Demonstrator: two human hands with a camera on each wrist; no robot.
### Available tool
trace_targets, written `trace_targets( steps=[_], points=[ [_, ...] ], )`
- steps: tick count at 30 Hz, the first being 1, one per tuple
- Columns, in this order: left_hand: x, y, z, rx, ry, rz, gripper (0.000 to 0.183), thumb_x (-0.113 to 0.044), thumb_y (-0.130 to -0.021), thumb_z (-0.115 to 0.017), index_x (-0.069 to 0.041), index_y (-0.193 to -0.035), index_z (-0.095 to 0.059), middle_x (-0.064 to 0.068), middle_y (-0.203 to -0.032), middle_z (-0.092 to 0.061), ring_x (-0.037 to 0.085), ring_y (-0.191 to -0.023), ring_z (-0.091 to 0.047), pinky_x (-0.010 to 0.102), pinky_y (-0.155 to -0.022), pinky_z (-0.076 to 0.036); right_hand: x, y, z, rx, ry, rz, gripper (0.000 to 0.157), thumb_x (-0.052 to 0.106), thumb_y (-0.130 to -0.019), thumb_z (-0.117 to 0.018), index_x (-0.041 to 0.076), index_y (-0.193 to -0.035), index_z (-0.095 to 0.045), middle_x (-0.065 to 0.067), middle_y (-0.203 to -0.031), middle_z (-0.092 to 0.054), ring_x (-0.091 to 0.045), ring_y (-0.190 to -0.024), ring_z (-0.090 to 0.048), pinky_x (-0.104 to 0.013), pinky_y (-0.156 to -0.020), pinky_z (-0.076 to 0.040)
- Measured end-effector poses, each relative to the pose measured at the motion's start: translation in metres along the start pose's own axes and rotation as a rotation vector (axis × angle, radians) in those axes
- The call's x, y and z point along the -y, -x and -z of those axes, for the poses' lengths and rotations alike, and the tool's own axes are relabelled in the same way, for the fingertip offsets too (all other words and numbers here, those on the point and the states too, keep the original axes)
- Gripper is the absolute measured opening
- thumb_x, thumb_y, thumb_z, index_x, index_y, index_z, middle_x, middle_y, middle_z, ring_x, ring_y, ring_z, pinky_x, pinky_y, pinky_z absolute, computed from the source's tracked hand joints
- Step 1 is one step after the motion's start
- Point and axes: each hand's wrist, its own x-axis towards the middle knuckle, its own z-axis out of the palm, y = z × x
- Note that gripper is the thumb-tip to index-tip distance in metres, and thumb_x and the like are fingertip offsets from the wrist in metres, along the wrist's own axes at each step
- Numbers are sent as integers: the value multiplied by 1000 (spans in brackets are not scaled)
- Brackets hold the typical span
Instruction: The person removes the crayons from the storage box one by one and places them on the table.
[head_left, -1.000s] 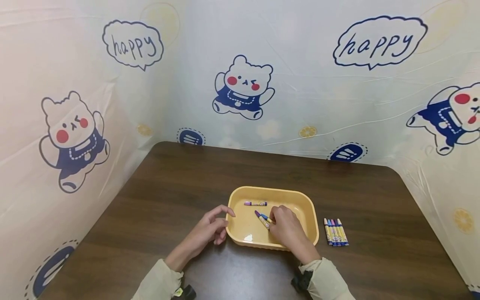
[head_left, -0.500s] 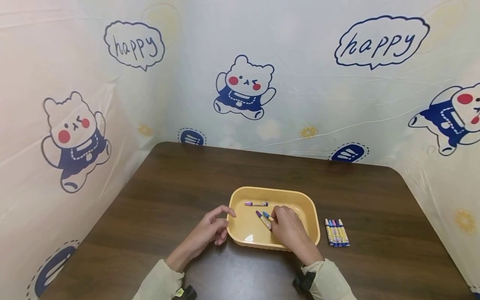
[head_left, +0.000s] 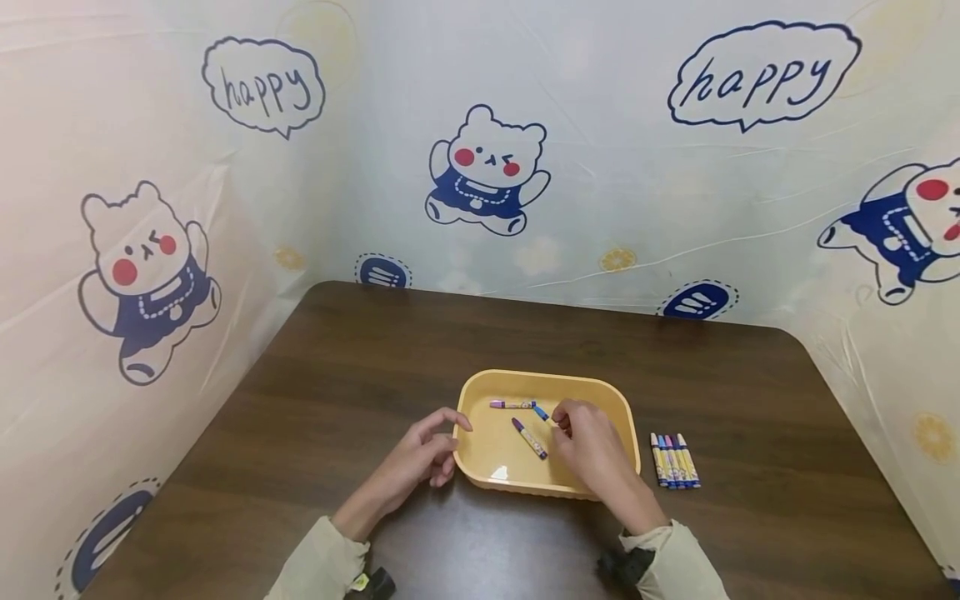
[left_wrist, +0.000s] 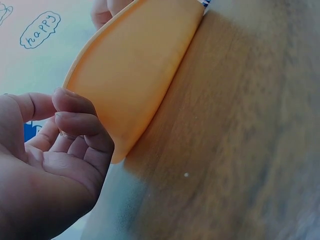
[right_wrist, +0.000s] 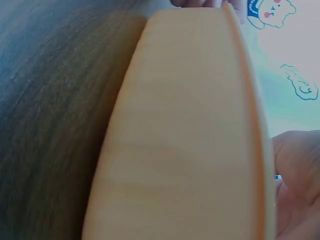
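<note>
Yellow plastic tray [head_left: 491, 454] sits on dark wood table [head_left: 375, 358]; clock as per head view, 12 = far side. R hand [head_left: 596, 446] reaches in over the near rim from approx 5 o'c., thumb & index pinching blue crayon [head_left: 541, 412] at its near end. Blue tip points to 10–11 o'c., right by the dark end of lilac crayon [head_left: 512, 405]; can't tell if they touch. Lilac lies on tray floor at 10 o'c. of centre, tip to 9. Purple crayon [head_left: 529, 439] lies loose too, just off centre at 8–9 o'c., tip to 10–11, apart from the others.

L hand [head_left: 420, 454] is at tray's 9 o'c. rim: index hooked over the edge, thumb outside, so a light hold on the rim; L wrist cam has its other fingers curled.

Outside tray, at 3–4 o'c., crayon row [head_left: 674, 461]: five side by side, tips to approx 12. Both sleeves [head_left: 686, 567] pale. Sheet [head_left: 615, 192] w/ bears & "happy" bubbles stands behind, 9 thru 3 o'c. R wrist cam mostly tray wall, blurry.
</note>
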Motion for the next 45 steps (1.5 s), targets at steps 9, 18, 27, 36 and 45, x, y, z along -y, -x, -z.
trace_targets(
  steps=[9, 18, 27, 36, 45],
  points=[
    [0, 1, 1, -9, 1, 2, 26, -6, -97, -49, -9, -122, -52, 5, -63, -50, 16, -52, -45, 24, -48, -38, -5, 16, 21, -63, 10, 18, 9, 1, -82, -73, 4, -89, -68, -5, -80, -64, -15, -72, -57, -32, -65, -51],
    [1, 3, 2, -7, 9, -5, 26, -6, -97, -49, -9, -122, -51, 5, -63, -50, 16, -52, -45, 23, -48, -38, -19, 28, 37, -173, 10, 33, 9, -1, -79, -73, 5, -85, -69, -2, -74, -64, -12, -69, -59, -30, -62, -50],
    [1, 3, 2, -2, 11, -5, 26, -4, -97, -47, -8, -123, -51, 5, -63, -49, 15, -52, -45, 23, -47, -38, -33, 39, 55, -231, -21, 4, 9, 0, -80, -73, 3, -87, -70, -2, -76, -66, -14, -70, -61, -27, -62, -51],
    [1, 4, 2, 6, 19, -17, 27, -5, -96, -48, -8, -123, -51, 5, -63, -50, 15, -52, -45, 23, -48, -38, -66, 44, 75, -270, -26, -115, 6, 5, -84, -72, 4, -90, -71, -2, -78, -68, -15, -73, -63, -22, -62, -48],
    [1, 5, 3, 8, 12, -21, 25, -5, -97, -48, -7, -122, -50, 3, -62, -50, 15, -51, -46, 23, -47, -38, -110, 49, 88, -266, 2, -228, 11, 11, -86, -74, 3, -94, -73, -6, -83, -72, -19, -74, -65, -30, -65, -44]
  ],
)
